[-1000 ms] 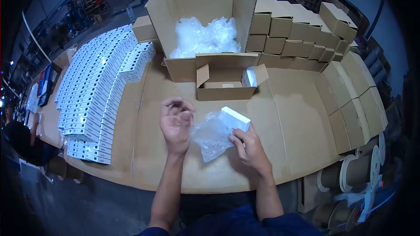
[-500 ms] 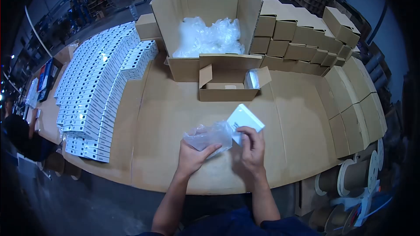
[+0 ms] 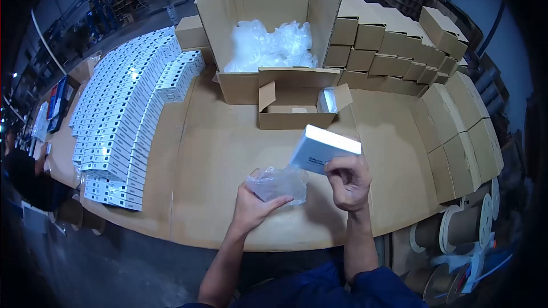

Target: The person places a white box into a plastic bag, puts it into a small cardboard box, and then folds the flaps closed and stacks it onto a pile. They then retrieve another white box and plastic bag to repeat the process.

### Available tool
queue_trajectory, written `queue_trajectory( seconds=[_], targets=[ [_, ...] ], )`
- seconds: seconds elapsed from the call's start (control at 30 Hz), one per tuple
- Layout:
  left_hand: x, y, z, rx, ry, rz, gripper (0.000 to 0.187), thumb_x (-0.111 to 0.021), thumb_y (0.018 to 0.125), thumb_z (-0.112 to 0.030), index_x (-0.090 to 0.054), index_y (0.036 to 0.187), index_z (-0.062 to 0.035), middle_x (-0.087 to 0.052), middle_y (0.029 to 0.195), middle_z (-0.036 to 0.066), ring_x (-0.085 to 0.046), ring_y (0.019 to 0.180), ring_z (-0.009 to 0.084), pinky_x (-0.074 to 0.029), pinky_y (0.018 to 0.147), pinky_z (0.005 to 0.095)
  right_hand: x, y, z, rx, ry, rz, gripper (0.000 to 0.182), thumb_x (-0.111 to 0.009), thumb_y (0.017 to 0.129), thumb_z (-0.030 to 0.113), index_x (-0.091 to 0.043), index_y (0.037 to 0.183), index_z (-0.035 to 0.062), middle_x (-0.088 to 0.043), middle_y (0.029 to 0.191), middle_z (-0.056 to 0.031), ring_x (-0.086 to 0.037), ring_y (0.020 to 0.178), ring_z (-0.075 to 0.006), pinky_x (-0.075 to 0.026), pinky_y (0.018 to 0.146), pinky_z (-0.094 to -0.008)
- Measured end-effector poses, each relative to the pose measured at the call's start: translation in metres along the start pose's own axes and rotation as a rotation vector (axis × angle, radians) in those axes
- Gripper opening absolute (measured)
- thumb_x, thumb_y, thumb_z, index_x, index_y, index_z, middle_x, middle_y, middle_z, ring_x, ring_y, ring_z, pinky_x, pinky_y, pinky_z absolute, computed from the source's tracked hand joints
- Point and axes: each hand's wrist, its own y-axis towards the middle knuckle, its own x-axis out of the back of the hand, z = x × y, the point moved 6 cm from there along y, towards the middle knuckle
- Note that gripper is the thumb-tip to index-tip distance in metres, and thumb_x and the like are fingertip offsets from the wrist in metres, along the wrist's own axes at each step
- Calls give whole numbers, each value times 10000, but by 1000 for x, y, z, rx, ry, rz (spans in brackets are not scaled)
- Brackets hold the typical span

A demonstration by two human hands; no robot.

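My left hand (image 3: pixel 253 204) is closed round a clear plastic bag (image 3: pixel 279 185), its mouth toward the right. In my right hand (image 3: pixel 349 181), thumb and fingers pinch the lower right edge of a white box (image 3: pixel 325 149) with small dark print on its side. The box is tilted, and its left corner comes close to the bag's mouth. Beyond them stands an open cardboard carton (image 3: pixel 297 121) with one wrapped white box (image 3: pixel 327 101) at its right end.
A large carton (image 3: pixel 240 88) full of clear plastic bags (image 3: pixel 271 45) stands at the back. Many white boxes (image 3: pixel 123 120) are stacked at left. Brown cartons (image 3: pixel 394 45) are piled at back right, with more cartons (image 3: pixel 465 137) along the right edge. Cable reels (image 3: pixel 456 231) stand below.
My right hand has moved right and toward me, turning the white box so its printed side faces me. The bag in my left hand has shifted slightly right and down.
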Motion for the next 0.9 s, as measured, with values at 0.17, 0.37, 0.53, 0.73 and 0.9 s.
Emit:
queue_trajectory(
  seconds=[0.17, 0.37, 0.53, 0.73, 0.9],
  targets=[
    [-1, 0, 1, 1, 38, -4, 482, -934, 748, -109, -625, 1104, -12, -709, 1021, 67, -675, 969, 135, -554, 881, 309, -8, -3, 0, 74, 59, 76, 324, -654, 615, -143, -700, 879, 39, -599, 1191, -248, -631, 1029, -308, -522, 859, -360],
    [-2, -2, 2, 4, -19, 14, 532, -930, 752, -112, -613, 1163, 0, -700, 1074, 81, -671, 1002, 144, -552, 899, 314, -17, 2, 1, 50, 76, 156, 269, -777, 655, -34, -711, 897, 63, -594, 1192, -229, -648, 1022, -321, -541, 826, -352],
    [-1, -1, 13, 47, -112, -1, 554, -900, 771, -99, -604, 1227, 11, -704, 1118, 98, -674, 1050, 158, -548, 936, 323, -40, -1, -3, 117, -33, 231, 392, -954, 619, 73, -703, 920, 81, -606, 1214, -195, -658, 1069, -300, -569, 834, -384],
    [5, -6, 26, 51, 63, 9, 584, -876, 801, -132, -599, 1290, 31, -726, 1166, 118, -676, 1067, 142, -551, 937, 334, -44, 3, -22, -93, 57, 291, 272, -853, 703, 8, -690, 917, 47, -620, 1142, -180, -647, 1030, -295, -533, 853, -362],
    [2, -8, 40, 88, 39, 43, 515, -869, 818, -136, -631, 1245, 29, -735, 1139, 117, -692, 1051, 156, -549, 935, 333, -45, -6, -35, -315, 148, 357, 260, -780, 800, 47, -688, 1043, 33, -593, 1120, -133, -611, 1030, -251, -496, 897, -350]
  ],
)
